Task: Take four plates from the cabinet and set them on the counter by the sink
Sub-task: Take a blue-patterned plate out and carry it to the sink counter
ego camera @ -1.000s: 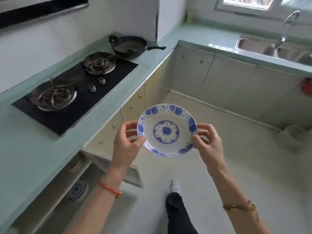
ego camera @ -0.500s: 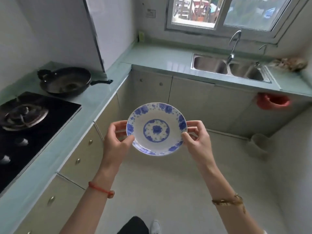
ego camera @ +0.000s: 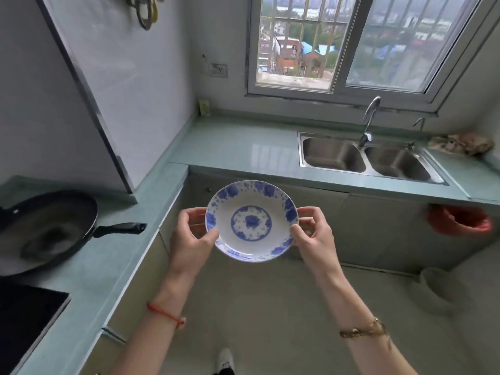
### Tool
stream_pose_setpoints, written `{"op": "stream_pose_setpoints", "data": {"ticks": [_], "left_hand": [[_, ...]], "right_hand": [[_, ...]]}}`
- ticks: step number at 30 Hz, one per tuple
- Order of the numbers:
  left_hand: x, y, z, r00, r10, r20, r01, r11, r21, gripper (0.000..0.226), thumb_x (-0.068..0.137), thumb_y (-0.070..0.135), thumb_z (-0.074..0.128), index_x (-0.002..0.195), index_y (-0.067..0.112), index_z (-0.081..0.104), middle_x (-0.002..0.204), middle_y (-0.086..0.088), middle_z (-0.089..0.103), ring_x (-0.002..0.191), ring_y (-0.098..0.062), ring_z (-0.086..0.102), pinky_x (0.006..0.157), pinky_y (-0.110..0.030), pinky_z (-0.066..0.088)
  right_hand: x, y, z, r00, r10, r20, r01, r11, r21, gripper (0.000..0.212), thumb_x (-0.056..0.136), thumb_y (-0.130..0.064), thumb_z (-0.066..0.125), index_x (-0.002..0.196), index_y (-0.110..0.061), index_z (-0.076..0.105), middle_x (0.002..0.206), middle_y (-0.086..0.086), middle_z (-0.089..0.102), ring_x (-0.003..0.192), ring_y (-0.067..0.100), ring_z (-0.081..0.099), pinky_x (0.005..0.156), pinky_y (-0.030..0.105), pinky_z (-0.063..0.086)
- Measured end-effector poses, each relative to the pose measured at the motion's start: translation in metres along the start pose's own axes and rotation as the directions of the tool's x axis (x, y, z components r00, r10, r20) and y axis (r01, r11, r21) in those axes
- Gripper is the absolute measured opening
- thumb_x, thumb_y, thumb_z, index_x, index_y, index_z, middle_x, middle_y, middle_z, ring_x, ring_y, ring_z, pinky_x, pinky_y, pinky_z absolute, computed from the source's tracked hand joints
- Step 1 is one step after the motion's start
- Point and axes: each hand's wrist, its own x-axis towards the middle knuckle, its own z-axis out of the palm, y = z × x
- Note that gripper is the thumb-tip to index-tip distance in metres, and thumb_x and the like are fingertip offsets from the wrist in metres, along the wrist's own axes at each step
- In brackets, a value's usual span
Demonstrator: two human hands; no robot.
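Note:
A white plate with blue flower patterns is held level in front of me, above the floor. My left hand pinches its left rim and my right hand pinches its right rim, thumbs on top. Ahead lies the pale green counter, bare to the left of a steel double sink with a curved tap. The plate hangs short of the counter's front edge. No cabinet with plates is in view.
A black wok with its handle sticking right sits on the left counter beside a black hob. A red bag hangs below the sink counter. A cloth lies right of the sink. A pale bucket stands on the floor.
The view has swung from the hob and open lower cabinet toward the sink and window. Both hands keep the same hold on the plate, now nearer the sink counter.

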Motion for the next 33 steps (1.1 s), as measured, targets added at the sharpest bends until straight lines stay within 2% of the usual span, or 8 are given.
{"op": "stream_pose_setpoints", "data": {"ticks": [4, 8, 11, 14, 19, 26, 30, 33], "left_hand": [[0.106, 0.004, 0.020, 1.000, 0.027, 0.011, -0.027, 0.999, 0.018, 0.039, 0.078, -0.002, 0.069, 0.112, 0.017, 0.061, 0.103, 0.006, 0.070, 0.094, -0.005, 0.066, 0.078, -0.021, 0.051], [0.192, 0.002, 0.042, 1.000, 0.005, 0.014, -0.005, 1.000, 0.025, 0.039, 0.078, -0.002, 0.070, 0.110, 0.017, 0.061, 0.100, 0.009, 0.069, 0.090, 0.000, 0.064, 0.077, -0.021, 0.051], [0.256, -0.005, 0.061, 1.000, -0.016, 0.019, 0.016, 1.000, 0.021, 0.039, 0.078, -0.003, 0.072, 0.108, 0.018, 0.061, 0.099, 0.010, 0.068, 0.088, 0.003, 0.063, 0.077, -0.020, 0.051], [0.324, -0.015, 0.081, 0.999, -0.040, 0.000, 0.040, 0.998, 0.050, 0.038, 0.079, -0.001, 0.072, 0.111, 0.015, 0.060, 0.100, 0.008, 0.067, 0.089, 0.003, 0.062, 0.084, -0.026, 0.053], [0.440, -0.033, 0.116, 0.998, -0.047, -0.033, 0.051, 0.990, 0.131, 0.041, 0.079, 0.005, 0.075, 0.115, 0.016, 0.060, 0.111, 0.001, 0.067, 0.102, -0.018, 0.063, 0.087, -0.036, 0.055], [0.604, -0.049, 0.168, 0.996, -0.058, -0.061, 0.067, 0.985, 0.161, 0.042, 0.078, 0.004, 0.075, 0.115, 0.015, 0.061, 0.113, -0.001, 0.068, 0.105, -0.019, 0.063, 0.076, -0.020, 0.050], [0.691, -0.069, 0.189, 0.990, -0.120, -0.077, 0.130, 0.982, 0.138, 0.042, 0.077, 0.001, 0.073, 0.115, 0.014, 0.061, 0.114, -0.001, 0.068, 0.105, -0.021, 0.063, 0.083, -0.033, 0.054], [0.750, -0.092, 0.201, 0.983, -0.168, -0.066, 0.176, 0.974, 0.141, 0.042, 0.078, 0.001, 0.073, 0.116, 0.016, 0.061, 0.113, 0.000, 0.066, 0.106, -0.021, 0.062, 0.087, -0.037, 0.055]], "right_hand": [[0.093, 0.000, 0.040, 0.999, 0.008, -0.045, -0.008, 1.000, 0.002, 0.023, 0.085, -0.010, 0.059, 0.102, -0.025, 0.058, 0.089, 0.005, 0.070, 0.082, 0.022, 0.069, 0.074, 0.042, 0.061], [0.175, 0.004, 0.069, 0.997, 0.028, -0.075, -0.030, 0.999, -0.024, 0.020, 0.086, -0.014, 0.059, 0.102, -0.027, 0.058, 0.087, 0.000, 0.069, 0.076, 0.006, 0.068, 0.064, 0.020, 0.054], [0.244, 0.010, 0.088, 0.997, 0.043, -0.069, -0.046, 0.998, -0.039, 0.019, 0.087, -0.013, 0.059, 0.104, -0.022, 0.058, 0.087, 0.000, 0.069, 0.073, 0.002, 0.067, 0.058, 0.014, 0.053], [0.317, 0.018, 0.109, 0.999, 0.040, -0.036, -0.041, 0.998, -0.048, 0.020, 0.090, -0.011, 0.059, 0.109, -0.017, 0.057, 0.088, 0.000, 0.066, 0.073, 0.003, 0.065, 0.054, 0.015, 0.053], [0.442, 0.030, 0.143, 0.997, 0.042, 0.060, -0.040, 0.998, -0.042, 0.020, 0.092, -0.010, 0.058, 0.110, -0.017, 0.052, 0.091, 0.002, 0.061, 0.078, 0.016, 0.066, 0.050, 0.018, 0.055], [0.620, 0.044, 0.194, 0.989, 0.069, 0.133, -0.057, 0.995, -0.088, 0.023, 0.089, -0.007, 0.058, 0.109, -0.018, 0.052, 0.088, 0.001, 0.061, 0.071, 0.016, 0.067, 0.049, 0.018, 0.054], [0.707, 0.060, 0.230, 0.978, 0.120, 0.170, -0.097, 0.986, -0.137, 0.033, 0.084, -0.004, 0.058, 0.112, -0.020, 0.052, 0.091, -0.001, 0.060, 0.070, 0.014, 0.067, 0.056, 0.026, 0.058], [0.759, 0.080, 0.260, 0.977, 0.143, 0.160, -0.119, 0.981, -0.151, 0.035, 0.083, -0.001, 0.057, 0.111, -0.022, 0.051, 0.096, 0.001, 0.056, 0.070, 0.011, 0.065, 0.048, 0.014, 0.051]]}}
